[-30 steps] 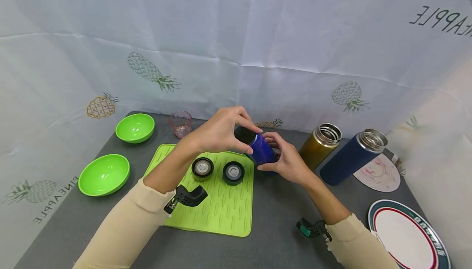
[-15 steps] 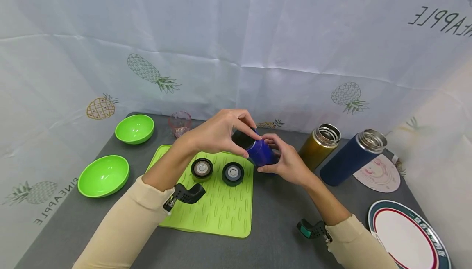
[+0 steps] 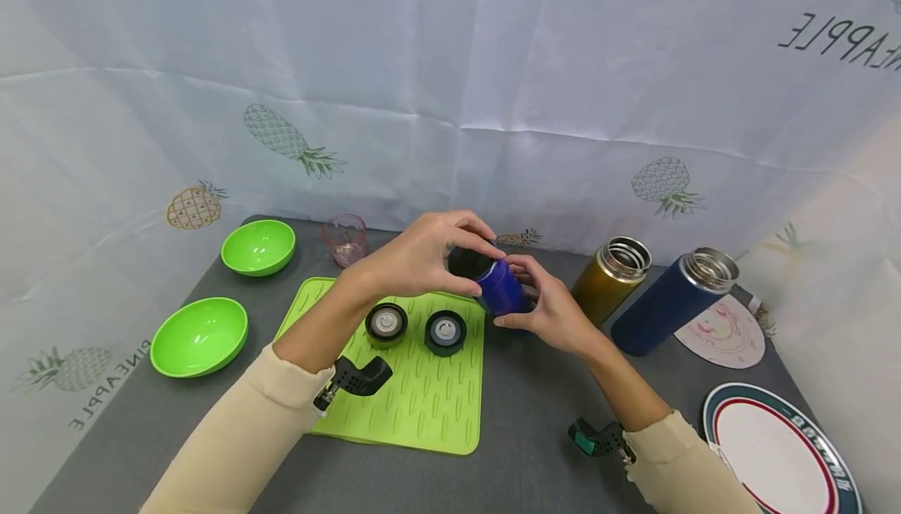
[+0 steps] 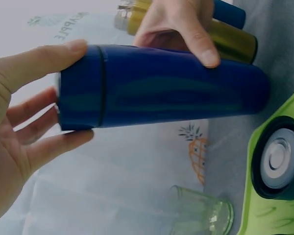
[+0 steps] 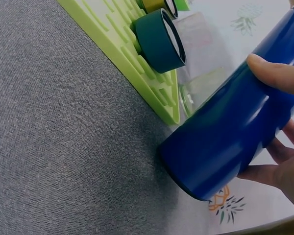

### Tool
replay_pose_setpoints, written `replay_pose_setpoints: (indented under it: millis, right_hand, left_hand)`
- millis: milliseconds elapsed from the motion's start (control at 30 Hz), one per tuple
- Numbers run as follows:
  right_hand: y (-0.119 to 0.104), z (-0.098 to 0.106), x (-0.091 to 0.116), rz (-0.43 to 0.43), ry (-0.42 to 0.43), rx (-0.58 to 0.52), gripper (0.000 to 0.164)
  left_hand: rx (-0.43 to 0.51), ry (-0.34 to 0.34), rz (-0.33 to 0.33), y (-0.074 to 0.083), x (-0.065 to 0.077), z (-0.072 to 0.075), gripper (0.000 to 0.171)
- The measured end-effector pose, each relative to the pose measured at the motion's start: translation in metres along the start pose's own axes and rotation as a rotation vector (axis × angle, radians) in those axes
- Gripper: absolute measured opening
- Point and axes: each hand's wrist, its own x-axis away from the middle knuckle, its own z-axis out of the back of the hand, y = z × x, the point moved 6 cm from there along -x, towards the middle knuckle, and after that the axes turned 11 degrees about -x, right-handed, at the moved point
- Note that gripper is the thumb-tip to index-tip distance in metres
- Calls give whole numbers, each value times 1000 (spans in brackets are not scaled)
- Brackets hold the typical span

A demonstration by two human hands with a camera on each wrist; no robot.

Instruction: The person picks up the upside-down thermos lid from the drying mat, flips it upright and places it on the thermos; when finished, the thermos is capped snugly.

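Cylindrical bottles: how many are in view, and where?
3. Glossy blue cylindrical bottle, held by the left hand and right hand; silver-mouthed gold cylindrical bottle, to its right; silver-mouthed navy cylindrical bottle, right of the gold one. No others show.

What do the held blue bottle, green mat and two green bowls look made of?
Blue bottle: probably coated metal, smooth and slightly glossy, with pale reflections along its side; plastic isn't ruled out.
Green mat: likely silicone or plastic, fairly matte, with a moulded pattern; can't tell which.
Front green bowl and rear green bowl: probably glossy plastic, evenly coloured, bright highlights inside.
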Motion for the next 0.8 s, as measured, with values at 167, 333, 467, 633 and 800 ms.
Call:
replay_pose_setpoints:
  millis: [167,333,467,633,800]
  right_hand:
    - [3,2,1,8,22,-60,87]
    - [5,4,3,18,61,-121,90]
    - [8,6,5,9,106,-157,93]
    - [14,5,7,-19,159,-242,93]
    - [23,4,10,-44,202,-299,93]
  left_hand:
    - [6,23,51,1,2,-2,59]
    - [62,44,165,-7,12,7,66]
    - [92,54,225,-16,26,13,62]
    - [83,75,279,-28,47,16,58]
    - [84,80,327,-44,70,15,58]
